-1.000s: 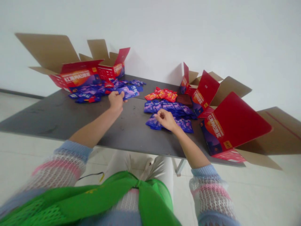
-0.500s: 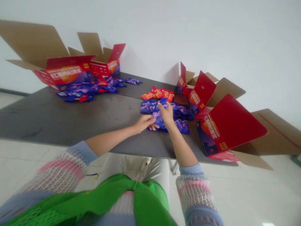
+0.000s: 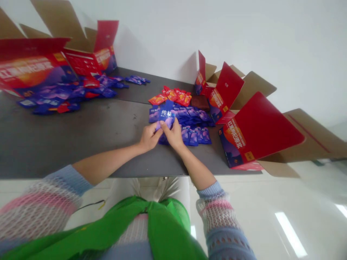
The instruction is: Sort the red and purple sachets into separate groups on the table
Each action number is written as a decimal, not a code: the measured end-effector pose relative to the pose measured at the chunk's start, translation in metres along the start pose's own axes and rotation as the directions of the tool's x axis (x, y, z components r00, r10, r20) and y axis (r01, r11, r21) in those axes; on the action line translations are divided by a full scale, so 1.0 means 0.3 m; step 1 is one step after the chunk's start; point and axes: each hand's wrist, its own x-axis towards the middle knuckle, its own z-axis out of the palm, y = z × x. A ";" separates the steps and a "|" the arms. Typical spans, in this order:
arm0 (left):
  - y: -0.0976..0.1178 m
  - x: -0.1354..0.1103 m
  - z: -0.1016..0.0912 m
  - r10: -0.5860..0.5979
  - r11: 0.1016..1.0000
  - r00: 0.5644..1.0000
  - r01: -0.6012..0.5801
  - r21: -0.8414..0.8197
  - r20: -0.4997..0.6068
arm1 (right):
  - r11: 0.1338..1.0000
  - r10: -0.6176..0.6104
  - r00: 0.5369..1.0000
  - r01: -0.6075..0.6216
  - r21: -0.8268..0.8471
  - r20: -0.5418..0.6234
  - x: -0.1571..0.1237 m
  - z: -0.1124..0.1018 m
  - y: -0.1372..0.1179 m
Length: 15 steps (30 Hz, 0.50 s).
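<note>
A purple pouch (image 3: 166, 112) with white lettering is held upright between my two hands, above the table. My left hand (image 3: 149, 137) grips its lower left edge, fingers closed. My right hand (image 3: 173, 133) pinches its lower right side, the thumb across its front. Whether it is one pouch or a few stacked together, I cannot tell. Just behind and to the right lie rows of purple pouches (image 3: 193, 136) on the table. Several red-orange pouches (image 3: 177, 96) lie farther back, next to a dark brown flat item (image 3: 200, 102).
Open red cartons (image 3: 240, 144) with raised flaps line the table's right side. More open cartons (image 3: 35, 70) stand at the back left, with a loose heap of purple and red pouches (image 3: 67, 93) before them. A small group of pouches (image 3: 137, 79) lies near the wall on the grey table (image 3: 114, 126).
My view has turned right and down. My right hand has moved from the pouch's upper part to its lower side, and the pouch's lettering now faces me.
</note>
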 end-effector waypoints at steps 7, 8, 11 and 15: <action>-0.059 -0.011 0.008 0.052 0.998 0.998 -0.050 0.045 -0.037 | 0.952 0.038 0.997 -0.016 -0.305 0.068 0.002 -0.031 -0.007; -0.056 -0.013 0.008 0.057 0.995 0.998 -0.055 0.079 -0.023 | 0.939 0.040 0.996 -0.010 -0.344 0.079 0.006 -0.041 -0.010; -0.045 -0.008 0.000 0.055 0.977 0.998 -0.051 0.205 -0.014 | 0.913 0.020 0.995 0.022 -0.406 0.100 0.017 -0.075 -0.022; -0.073 0.033 -0.019 0.034 0.943 0.994 0.003 0.332 -0.108 | 0.914 -0.012 0.996 0.045 -0.403 0.084 0.047 -0.144 -0.037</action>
